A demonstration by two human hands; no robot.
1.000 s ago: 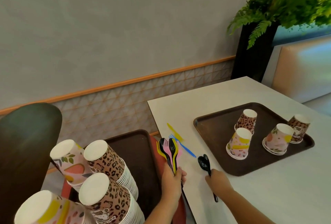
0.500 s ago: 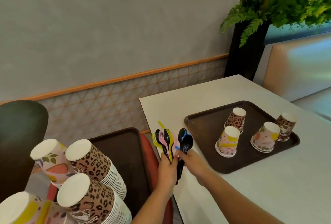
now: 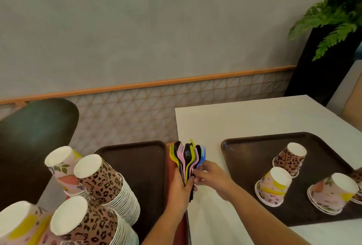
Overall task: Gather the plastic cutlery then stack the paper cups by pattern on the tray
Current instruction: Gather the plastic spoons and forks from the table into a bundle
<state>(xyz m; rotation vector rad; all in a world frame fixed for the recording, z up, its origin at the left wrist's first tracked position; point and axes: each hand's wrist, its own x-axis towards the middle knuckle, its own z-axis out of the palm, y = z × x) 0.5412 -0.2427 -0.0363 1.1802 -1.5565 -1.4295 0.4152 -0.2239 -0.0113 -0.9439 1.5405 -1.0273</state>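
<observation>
My left hand (image 3: 179, 190) grips a fanned bunch of plastic cutlery (image 3: 187, 157): yellow, pink, black and blue forks and spoons, heads up, just off the white table's left edge. My right hand (image 3: 210, 175) pinches the handles at the right side of the bunch, by the blue fork. On the table a brown tray (image 3: 246, 158) carries upside-down paper cups: a leopard one (image 3: 290, 158), a pink-and-yellow one (image 3: 274, 186), a floral one (image 3: 333, 192) and a further one cut off at the right edge.
A second brown tray (image 3: 137, 166) lies at lower left with several tall stacks of inverted cups, leopard (image 3: 105, 182) and floral (image 3: 60, 168). A dark chair back (image 3: 29, 137) stands at left. A black planter (image 3: 323, 64) with fern is at far right. White table (image 3: 244, 119).
My right hand brought the black spoons over and joined them to the bunch in my left hand. The loose blue and yellow pieces are off the table and in the bunch. The camera swung left.
</observation>
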